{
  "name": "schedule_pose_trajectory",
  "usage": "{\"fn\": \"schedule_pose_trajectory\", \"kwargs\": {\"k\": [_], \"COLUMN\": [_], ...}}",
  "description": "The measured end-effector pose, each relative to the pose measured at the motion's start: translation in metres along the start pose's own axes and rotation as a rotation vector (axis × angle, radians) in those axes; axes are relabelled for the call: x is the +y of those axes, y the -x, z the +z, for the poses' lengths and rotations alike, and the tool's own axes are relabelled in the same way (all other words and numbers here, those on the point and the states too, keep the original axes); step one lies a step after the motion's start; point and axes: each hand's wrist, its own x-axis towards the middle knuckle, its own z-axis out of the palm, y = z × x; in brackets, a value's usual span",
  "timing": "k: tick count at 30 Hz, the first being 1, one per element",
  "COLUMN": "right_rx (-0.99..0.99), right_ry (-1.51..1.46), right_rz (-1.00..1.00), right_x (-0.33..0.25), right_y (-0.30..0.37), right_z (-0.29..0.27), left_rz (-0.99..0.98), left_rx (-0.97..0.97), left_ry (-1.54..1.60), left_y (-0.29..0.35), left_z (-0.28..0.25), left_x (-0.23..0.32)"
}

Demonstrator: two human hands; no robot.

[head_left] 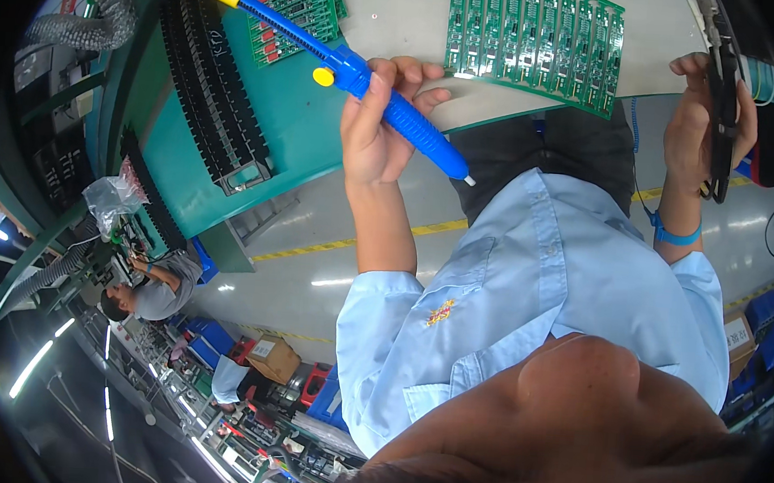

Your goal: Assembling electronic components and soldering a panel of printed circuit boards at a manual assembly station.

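Note:
My left hand (pixel 372 137) is closed around a blue desoldering pump (pixel 413 122) with a yellow plunger end and a white tip, held slantwise above the bench edge. My right hand (pixel 689 128), with a blue wrist strap (pixel 675 233), grips a black plier-like tool (pixel 724 113) held upright. A green panel of several circuit boards (pixel 536 41) lies on the white mat (pixel 403 9) between and beyond the two hands. Neither hand touches it.
A second green board panel (pixel 291 6) lies on the green bench (pixel 297 119) beside a long black slotted rack (pixel 209 85). A clear plastic bag (pixel 112 195) hangs at the left. Other people (pixel 155 288) work at benches; a cardboard box (pixel 273 357) and blue crates stand on the floor.

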Motion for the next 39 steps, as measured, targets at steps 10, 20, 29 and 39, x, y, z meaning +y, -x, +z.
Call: {"fn": "schedule_pose_trajectory", "kwargs": {"k": [10,20,29,39], "right_rx": [-0.023,-0.285,-0.366,-0.317], "right_ry": [-0.032,0.197,0.286,0.247], "right_rz": [0.077,-0.020,-0.133,-0.065], "right_x": [-0.021,-0.023,-0.016,-0.012], "right_y": [0.007,0.015,0.023,0.026], "right_z": [-0.002,0.002,0.007,0.001], "left_rz": [-0.021,0.059,0.089,0.078], "left_rx": [-0.022,-0.049,-0.040,-0.033], "left_ry": [0.084,0.043,-0.009,-0.082], "left_y": [-0.002,-0.002,-0.002,-0.001], "left_z": [0.005,0.007,0.011,0.013], "left_x": [0.000,-0.004,-0.004,-0.004]}}
